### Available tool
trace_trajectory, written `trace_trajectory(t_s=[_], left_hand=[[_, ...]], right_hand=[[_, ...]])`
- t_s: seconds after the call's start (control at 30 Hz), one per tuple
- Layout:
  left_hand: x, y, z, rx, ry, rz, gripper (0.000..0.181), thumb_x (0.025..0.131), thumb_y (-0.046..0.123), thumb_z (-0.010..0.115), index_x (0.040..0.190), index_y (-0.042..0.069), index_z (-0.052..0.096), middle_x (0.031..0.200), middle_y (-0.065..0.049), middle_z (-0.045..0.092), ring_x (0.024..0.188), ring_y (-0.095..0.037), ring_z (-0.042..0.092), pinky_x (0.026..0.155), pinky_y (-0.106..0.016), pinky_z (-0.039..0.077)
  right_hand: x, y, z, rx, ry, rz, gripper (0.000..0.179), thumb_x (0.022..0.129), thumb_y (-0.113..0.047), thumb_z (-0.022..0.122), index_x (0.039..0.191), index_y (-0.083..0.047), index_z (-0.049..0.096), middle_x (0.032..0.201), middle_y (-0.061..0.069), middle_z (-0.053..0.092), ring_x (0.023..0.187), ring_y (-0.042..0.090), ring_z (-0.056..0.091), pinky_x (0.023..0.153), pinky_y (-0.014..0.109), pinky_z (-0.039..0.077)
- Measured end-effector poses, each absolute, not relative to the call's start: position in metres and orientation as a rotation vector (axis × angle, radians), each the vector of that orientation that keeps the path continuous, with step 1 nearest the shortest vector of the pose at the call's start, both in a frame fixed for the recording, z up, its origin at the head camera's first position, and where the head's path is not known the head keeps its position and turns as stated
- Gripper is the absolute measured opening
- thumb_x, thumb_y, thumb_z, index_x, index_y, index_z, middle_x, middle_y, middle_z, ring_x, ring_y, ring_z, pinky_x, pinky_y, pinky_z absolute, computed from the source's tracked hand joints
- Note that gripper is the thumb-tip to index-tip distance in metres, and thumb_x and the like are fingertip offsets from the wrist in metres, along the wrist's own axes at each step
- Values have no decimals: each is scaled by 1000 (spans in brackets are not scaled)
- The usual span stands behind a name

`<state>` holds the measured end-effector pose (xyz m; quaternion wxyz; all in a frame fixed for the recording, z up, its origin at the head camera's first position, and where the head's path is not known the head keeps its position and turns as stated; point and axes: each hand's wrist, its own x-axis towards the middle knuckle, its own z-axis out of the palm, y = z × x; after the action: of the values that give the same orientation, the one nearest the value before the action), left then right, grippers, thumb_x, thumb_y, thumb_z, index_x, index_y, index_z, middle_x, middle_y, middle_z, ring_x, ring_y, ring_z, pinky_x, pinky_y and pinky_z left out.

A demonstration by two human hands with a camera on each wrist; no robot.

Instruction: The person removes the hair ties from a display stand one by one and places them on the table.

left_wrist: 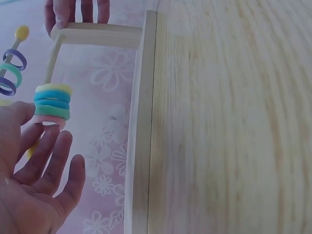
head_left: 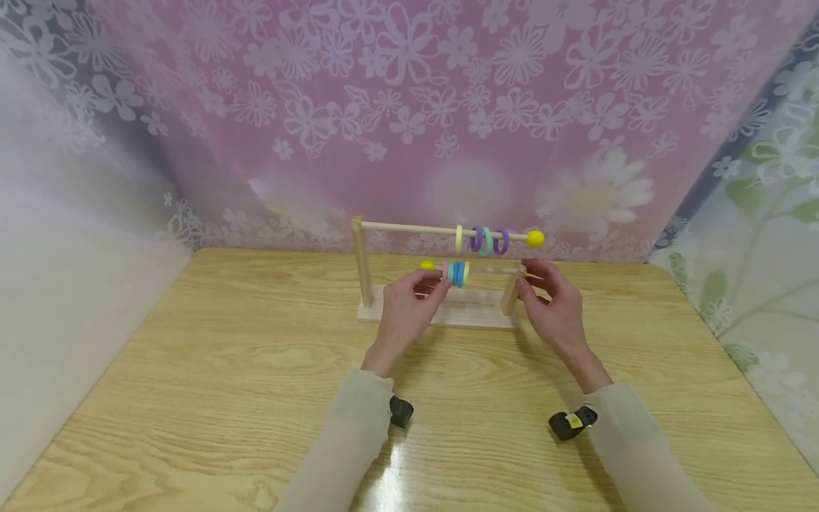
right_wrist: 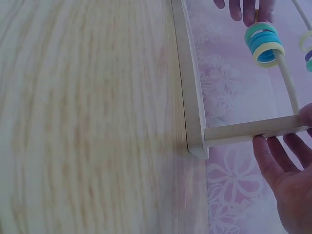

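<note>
A wooden ring stand [head_left: 473,313] has two rods at different heights. On its lower rod [head_left: 493,270], pink, green, blue and yellow rings [left_wrist: 52,97] sit packed together near the yellow end ball [head_left: 426,265]. My left hand [head_left: 406,302] pinches the pink ring [head_left: 445,269] at the ball side of this stack, thumb in front and index finger behind, other fingers loosely bent. My right hand [head_left: 557,306] grips the shorter right post [right_wrist: 243,130] near its top, thumb on one face and fingers on the other.
The upper rod [head_left: 409,228] runs from the taller left post [head_left: 362,263] to another yellow ball [head_left: 535,238]. Yellow, green and purple rings [head_left: 502,242] hang spread along it. A flowered curtain [head_left: 409,128] stands behind the wooden table [head_left: 224,355].
</note>
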<state>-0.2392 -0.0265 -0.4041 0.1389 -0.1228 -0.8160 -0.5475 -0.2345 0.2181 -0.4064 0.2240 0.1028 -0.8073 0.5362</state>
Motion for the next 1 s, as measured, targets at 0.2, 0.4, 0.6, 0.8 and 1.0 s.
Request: trace_trajectory(t_s=[0.2,0.4,0.6,0.8,1.0], left_hand=[[-239,-23,-403,-337,-2359,-1598,25,98,28,70,115,10,75,106,-4,78,91,-18,74,79,-26,61],[-240,-21,-406,-335,-2348,-1601,23,98,26,70,112,9,75,107,-6,78,91,-21,75,78,-26,61],[-240,-21,-407,-317,-2324,-1600,19,98,25,70,106,9,76,105,-7,78,89,-22,75,77,-26,62],[-239,-20,-407,-268,-2313,-1571,19,98,26,70,106,10,78,103,-5,79,87,-22,75,76,-27,62],[-238,-16,-406,-233,-2322,-1579,24,97,27,71,112,10,78,100,-6,79,87,-22,74,78,-31,62]], right_hand=[[-237,217,-407,287,-2221,1487,33,99,-7,65,132,-3,63,126,18,66,104,-6,63,80,9,55],[-239,218,-409,285,-2223,1487,33,99,-5,64,132,-1,63,126,19,66,103,-7,63,80,10,55],[-241,220,-409,272,-2245,1464,34,100,-7,63,134,-2,61,128,19,66,103,-9,61,82,8,54],[-241,220,-410,265,-2257,1464,35,100,-8,63,135,-3,61,129,18,66,104,-10,61,82,8,53],[-240,220,-409,260,-2258,1471,35,101,-9,63,135,-5,61,129,18,66,104,-9,61,83,8,53]])
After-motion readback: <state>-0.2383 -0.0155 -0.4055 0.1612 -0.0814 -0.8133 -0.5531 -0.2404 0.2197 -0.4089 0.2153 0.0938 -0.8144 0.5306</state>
